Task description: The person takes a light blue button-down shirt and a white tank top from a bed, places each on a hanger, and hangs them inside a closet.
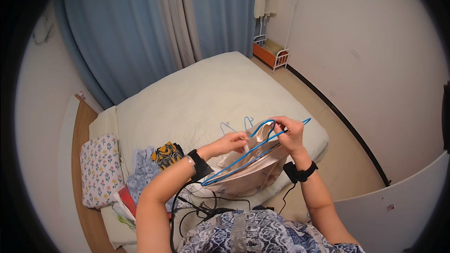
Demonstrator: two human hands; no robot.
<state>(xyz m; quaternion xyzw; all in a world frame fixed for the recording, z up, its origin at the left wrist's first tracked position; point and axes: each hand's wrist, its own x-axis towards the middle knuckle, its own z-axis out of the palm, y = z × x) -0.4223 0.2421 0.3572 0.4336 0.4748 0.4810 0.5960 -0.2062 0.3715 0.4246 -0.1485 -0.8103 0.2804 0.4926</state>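
Note:
My right hand (290, 135) grips a blue clothes hanger (233, 161) near its hook, along with an edge of a pale cream garment (253, 179). The hanger slants down to the left across the front of the cloth. My left hand (236, 142) pinches the upper edge of the same garment, left of the hook. The garment hangs in loose folds below both hands, over the near side of the bed. Beyond it on the bed lie a light blue hanger (248, 122) and a pale purple hanger (226, 127), partly hidden by the cloth and my left hand.
Blue patterned clothing (142, 174) and a black-and-yellow printed cloth (167, 155) lie left on the bed (197, 91), near a floral pillow (101, 170). Black cables (207, 211) run close to my body. A garment rack (293, 17) stands in the far corner; a wall rises at right.

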